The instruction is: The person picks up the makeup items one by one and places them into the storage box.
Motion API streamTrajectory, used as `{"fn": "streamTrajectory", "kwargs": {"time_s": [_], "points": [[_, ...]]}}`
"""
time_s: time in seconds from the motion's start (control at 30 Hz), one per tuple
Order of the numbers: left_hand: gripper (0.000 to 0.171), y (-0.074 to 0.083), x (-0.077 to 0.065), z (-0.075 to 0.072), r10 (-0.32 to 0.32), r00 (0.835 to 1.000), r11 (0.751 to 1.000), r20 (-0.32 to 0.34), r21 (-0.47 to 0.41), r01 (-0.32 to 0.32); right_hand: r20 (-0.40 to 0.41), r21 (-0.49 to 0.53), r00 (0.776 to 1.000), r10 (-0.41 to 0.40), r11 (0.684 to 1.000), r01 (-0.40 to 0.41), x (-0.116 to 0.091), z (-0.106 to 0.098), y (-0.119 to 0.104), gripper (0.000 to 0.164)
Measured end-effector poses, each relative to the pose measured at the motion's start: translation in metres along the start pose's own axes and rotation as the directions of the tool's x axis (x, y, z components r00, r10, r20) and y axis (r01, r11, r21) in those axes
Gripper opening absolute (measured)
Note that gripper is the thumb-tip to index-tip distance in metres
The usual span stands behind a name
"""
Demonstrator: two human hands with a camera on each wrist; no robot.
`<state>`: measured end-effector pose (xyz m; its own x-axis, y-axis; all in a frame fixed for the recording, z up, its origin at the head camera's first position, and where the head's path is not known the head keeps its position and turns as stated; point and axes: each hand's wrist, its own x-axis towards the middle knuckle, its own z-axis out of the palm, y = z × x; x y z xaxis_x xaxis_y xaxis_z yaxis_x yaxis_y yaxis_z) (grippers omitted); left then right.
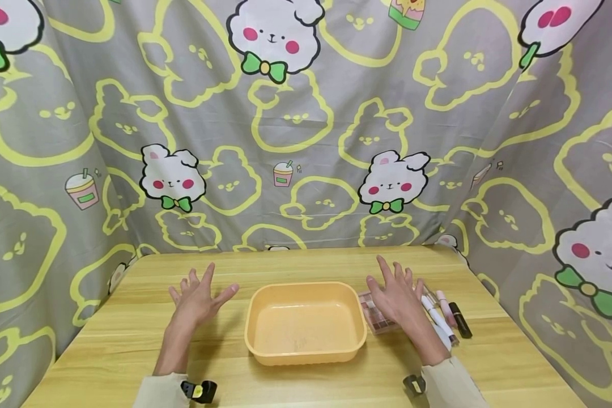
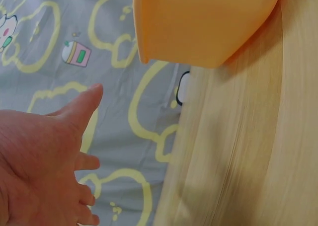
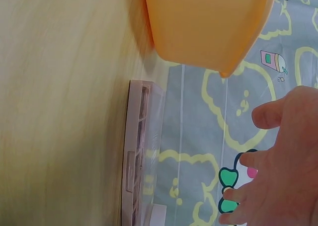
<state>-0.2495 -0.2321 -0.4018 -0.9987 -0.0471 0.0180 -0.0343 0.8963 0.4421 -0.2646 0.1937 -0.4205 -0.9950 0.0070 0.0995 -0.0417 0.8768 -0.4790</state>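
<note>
A shallow orange-yellow plastic basin (image 1: 306,358) stands in the middle of the wooden table with nothing inside it. To its left my left hand (image 1: 196,300) hovers with spread fingers, holding nothing. My right hand (image 1: 400,297) is raised on the other side, its fingers also apart and nothing in them. Beneath the right hand lies a makeup palette (image 1: 379,320) with a clear lid, partly hidden by that hand. In the right wrist view the palette (image 3: 131,156) lies flat beside the basin (image 3: 198,27), apart from my fingers. The left wrist view has the basin's side (image 2: 203,27) beyond my thumb.
Right of the right hand lie several cosmetic tubes, among them a black one (image 1: 460,321), a pink one (image 1: 446,309) and a white one (image 1: 437,317). A grey cartoon-print curtain (image 1: 306,130) surrounds the table (image 1: 224,374) at the back and sides.
</note>
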Motion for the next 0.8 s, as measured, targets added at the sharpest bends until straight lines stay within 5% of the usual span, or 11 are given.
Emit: {"fn": "streamTrajectory", "kwargs": {"time_s": [0.4, 0.8], "points": [[0.095, 0.014, 0.001, 0.012, 0.090, 0.986, 0.984, 0.139, -0.164, -0.067, 0.013, 0.166, 0.998, -0.066, 0.984, 0.063, 0.001, 0.002, -0.004, 0.064], [0.095, 0.026, -0.003, 0.022, 0.117, 0.974, 0.980, 0.192, -0.179, -0.082, 0.091, 0.229, 0.991, -0.096, 0.971, 0.073, -0.004, 0.005, -0.017, 0.062]]}}
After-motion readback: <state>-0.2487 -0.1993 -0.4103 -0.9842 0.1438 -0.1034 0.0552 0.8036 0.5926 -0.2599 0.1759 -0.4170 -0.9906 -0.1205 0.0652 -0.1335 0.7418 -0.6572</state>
